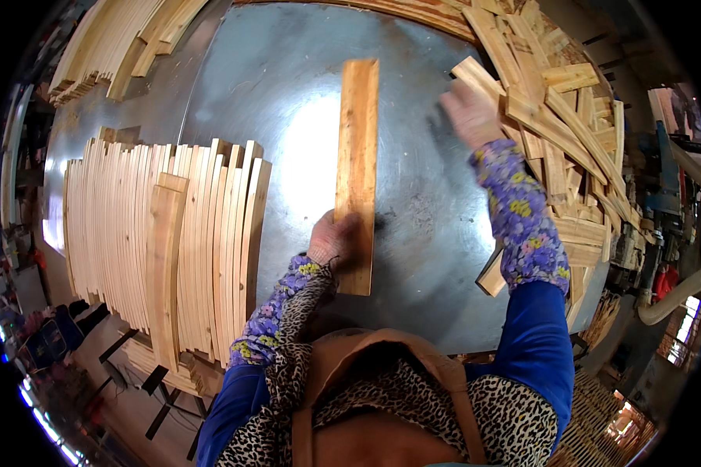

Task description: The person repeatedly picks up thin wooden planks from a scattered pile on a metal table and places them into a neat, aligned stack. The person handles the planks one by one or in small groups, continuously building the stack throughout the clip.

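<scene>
Beneath the left grip and the right grip spreads a broad, grey, metal-topped desk, its bare middle seemingly left free as room for handling one piece at a time. Beside the right grip and running back toward the body lies the biggest load, a heap of planks crossing at all angles; its jumble suggests pieces tipped there rather than laid by hand. Left of the left grip stands a row of boards packed face to face on their narrow edges, probably so that each props its neighbour and their ends stay roughly level. Farther off, beyond that row and well apart from both grips, a smaller stack of boards sits in similar order. Directly in the left grip is the single board, pointing away from the body, between row and heap; the hand is clamped round it near its closer end, which likely leaves most of its face open to view. Left of that grip, a loose plank lies flat along the top of the row, perhaps because the packed edges make a handy shelf. Smallest are the hands themselves: the right grip is blurred at the heap's near side, and whether its fingers are apart or together, or touching wood, I cannot tell.
</scene>
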`<action>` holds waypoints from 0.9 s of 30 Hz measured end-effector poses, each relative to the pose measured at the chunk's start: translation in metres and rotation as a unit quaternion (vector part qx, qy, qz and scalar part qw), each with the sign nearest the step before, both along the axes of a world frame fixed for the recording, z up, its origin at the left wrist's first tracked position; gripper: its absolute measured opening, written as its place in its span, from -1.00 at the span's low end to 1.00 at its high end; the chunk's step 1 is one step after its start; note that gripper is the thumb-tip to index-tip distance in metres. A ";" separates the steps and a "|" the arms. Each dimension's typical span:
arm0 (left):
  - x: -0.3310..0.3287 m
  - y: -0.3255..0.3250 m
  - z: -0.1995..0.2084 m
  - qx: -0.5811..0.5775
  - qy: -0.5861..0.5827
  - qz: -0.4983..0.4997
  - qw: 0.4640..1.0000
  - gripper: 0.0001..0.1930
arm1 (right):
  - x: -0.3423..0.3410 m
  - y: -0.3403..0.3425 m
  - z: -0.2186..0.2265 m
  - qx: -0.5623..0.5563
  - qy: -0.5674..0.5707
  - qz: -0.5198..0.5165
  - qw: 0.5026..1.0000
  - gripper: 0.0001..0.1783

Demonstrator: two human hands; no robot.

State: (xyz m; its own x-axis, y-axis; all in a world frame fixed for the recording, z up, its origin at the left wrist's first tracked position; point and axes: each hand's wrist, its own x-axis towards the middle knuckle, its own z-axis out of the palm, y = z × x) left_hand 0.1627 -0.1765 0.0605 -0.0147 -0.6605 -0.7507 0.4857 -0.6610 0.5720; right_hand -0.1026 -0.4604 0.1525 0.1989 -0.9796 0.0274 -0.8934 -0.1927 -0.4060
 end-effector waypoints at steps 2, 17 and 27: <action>0.012 0.003 -0.007 -0.013 -0.012 -0.024 1.000 -0.60 | -0.039 -0.043 0.009 -0.058 0.131 -0.024 0.989 -0.20; 0.018 0.067 0.094 -0.269 -0.131 0.347 0.889 -0.57 | -0.104 0.139 -0.056 -0.048 0.256 0.192 0.946 -0.56; 0.160 0.028 0.048 -0.156 -0.089 0.579 0.795 -0.65 | -0.103 0.334 -0.037 0.149 0.153 0.050 0.976 -0.46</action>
